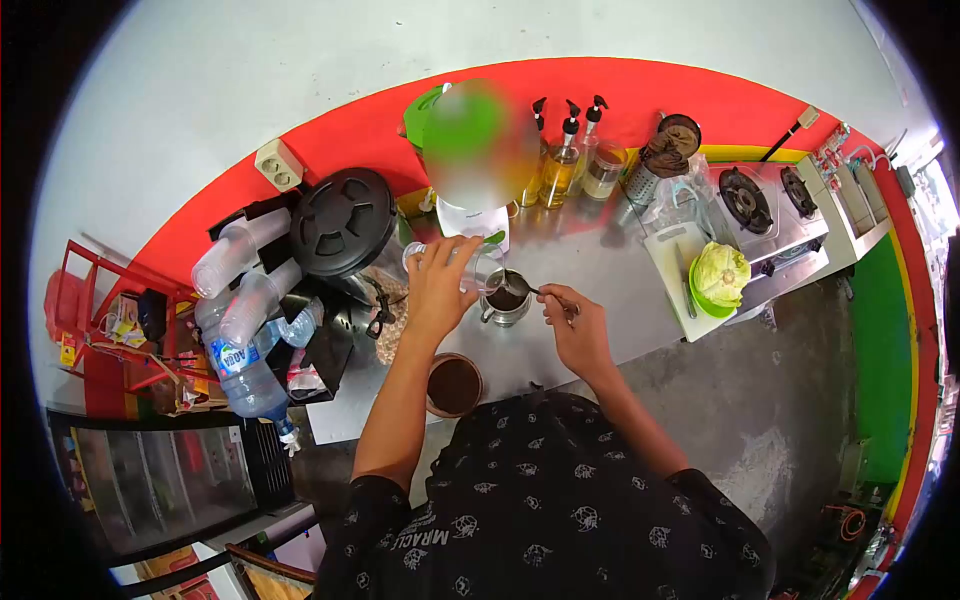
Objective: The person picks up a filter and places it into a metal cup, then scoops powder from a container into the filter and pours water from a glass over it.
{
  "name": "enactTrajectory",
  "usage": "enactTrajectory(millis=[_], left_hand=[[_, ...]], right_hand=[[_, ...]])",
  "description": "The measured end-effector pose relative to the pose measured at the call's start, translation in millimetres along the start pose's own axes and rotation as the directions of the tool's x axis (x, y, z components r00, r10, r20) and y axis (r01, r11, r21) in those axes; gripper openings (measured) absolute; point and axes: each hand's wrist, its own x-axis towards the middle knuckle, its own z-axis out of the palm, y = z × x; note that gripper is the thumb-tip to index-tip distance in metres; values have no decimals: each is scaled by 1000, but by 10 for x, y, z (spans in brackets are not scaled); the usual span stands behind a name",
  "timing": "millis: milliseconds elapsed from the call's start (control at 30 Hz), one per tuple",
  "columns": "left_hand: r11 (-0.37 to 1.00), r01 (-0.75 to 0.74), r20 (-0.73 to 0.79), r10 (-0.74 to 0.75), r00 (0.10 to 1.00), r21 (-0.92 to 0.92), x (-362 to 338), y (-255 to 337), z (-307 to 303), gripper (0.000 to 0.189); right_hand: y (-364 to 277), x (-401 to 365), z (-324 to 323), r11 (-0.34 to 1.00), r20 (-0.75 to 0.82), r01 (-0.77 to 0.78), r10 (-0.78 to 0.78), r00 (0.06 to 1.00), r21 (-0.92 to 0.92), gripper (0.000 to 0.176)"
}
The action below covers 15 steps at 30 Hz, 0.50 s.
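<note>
My left hand (440, 285) is wrapped round a clear plastic cup (487, 264), tilted over the rim of a small metal cup (506, 314). Dark brown contents show inside the metal cup. With my right hand (575, 325) I grip the handle of a spoon (518, 284), whose bowl is over the metal cup's opening. An open round container (454, 386) of dark brown powder sits on the steel table, nearer to me and to the left. Behind my left hand stands a white device (473, 222), partly hidden.
Pump bottles (560, 175) stand along the red wall. At right are a cutting board (668, 262) with a knife, a cabbage (722, 272) in a green bowl, and a gas stove (770, 215). A large black-lidded container (343, 222), stacked plastic cups (240, 250) and a water bottle (243, 372) are at left.
</note>
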Motion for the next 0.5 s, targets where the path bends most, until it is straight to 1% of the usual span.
enactTrajectory(millis=[67, 100, 167, 267, 433, 500], left_hand=[[1000, -11, -7, 11, 1000, 8, 8, 6, 1, 94], [1000, -22, -13, 23, 1000, 17, 11, 6, 1, 94], [1000, -24, -22, 24, 999, -4, 17, 3, 13, 94], [1000, -21, -27, 21, 999, -16, 22, -7, 31, 95], [1000, -20, -35, 20, 999, -16, 10, -52, 44, 94], [1000, 15, -5, -15, 1000, 12, 2, -51, 35, 94]], right_hand=[[-19, -24, 8, 976, -2, 146, -148, 989, -163, 23], [-34, -38, 16, 976, 0, 146, -148, 989, -163, 23], [-69, -60, 33, 935, -21, 267, -279, 960, -235, 22], [-107, -82, 43, 917, -36, 299, -319, 947, -265, 21], [-99, -86, 35, 916, -35, 285, -307, 951, -280, 21], [-93, -84, 35, 915, -34, 280, -302, 953, -290, 22]])
